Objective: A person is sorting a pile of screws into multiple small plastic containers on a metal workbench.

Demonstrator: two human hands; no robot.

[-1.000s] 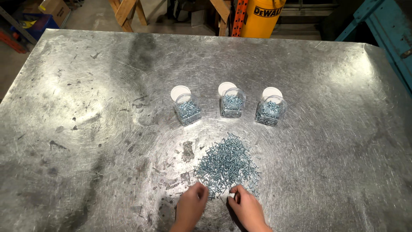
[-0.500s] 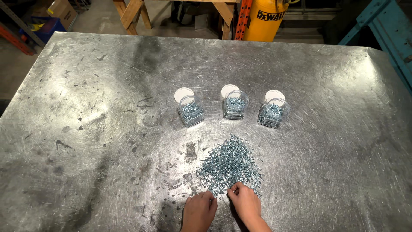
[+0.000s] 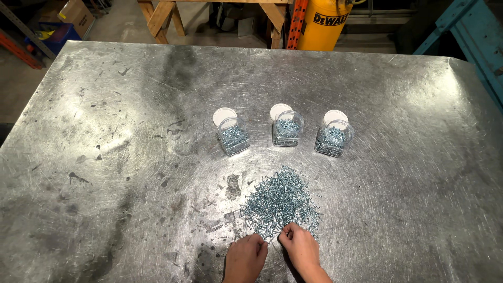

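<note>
A loose pile of small silver screws [image 3: 280,202] lies on the scratched metal table [image 3: 105,157]. My left hand [image 3: 246,258] rests at the pile's near edge with its fingers curled, touching the nearest screws. Just to its right, my right hand [image 3: 301,249] pinches at screws on the same edge. Whether either hand holds a screw is too small to tell. Beyond the pile stand three clear open jars partly filled with screws: a left jar [image 3: 233,138], a middle jar [image 3: 287,130] and a right jar [image 3: 333,139].
A white round lid [image 3: 224,116] lies behind each jar. Past the table's far edge are a yellow tank [image 3: 324,23], a wooden sawhorse [image 3: 162,15], a cardboard box [image 3: 76,14] and a blue frame [image 3: 474,36] at the right.
The view has shifted, so jars and pile sit a little lower. Both hands stay at the near edge of the pile, with fingers working among the screws.
</note>
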